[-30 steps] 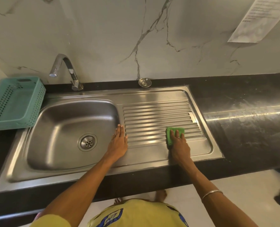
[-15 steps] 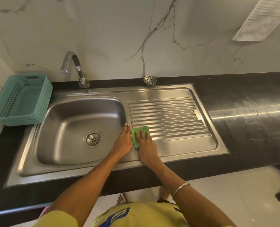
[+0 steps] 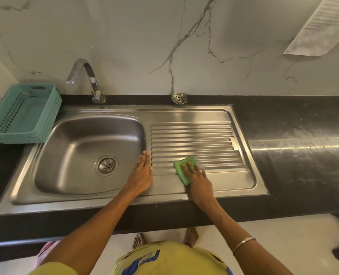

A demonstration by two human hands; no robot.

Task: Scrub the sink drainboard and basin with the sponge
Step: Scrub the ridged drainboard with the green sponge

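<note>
Nearest us, two bare feet [image 3: 191,236] stand on the pale floor below the dark surface [image 3: 295,135]. Our right hand [image 3: 199,180] presses the green sponge [image 3: 184,168] flat under spread fingers [image 3: 189,165] on the near ribs of the drainboard [image 3: 196,139]; a bangle [image 3: 243,244] rings that forearm. Our left hand [image 3: 142,173] lies flat, fingers together and holding nothing, on the strip between drainboard and basin [image 3: 85,151], just beside the sponge hand. Nothing lies in the sponge's way on the ribs. Farther back stand the tap [image 3: 85,80], a loose round strainer [image 3: 179,98] and, left, a teal basket [image 3: 24,114]. A printed sheet [image 3: 321,24] hangs on the marble wall [image 3: 145,36].
</note>
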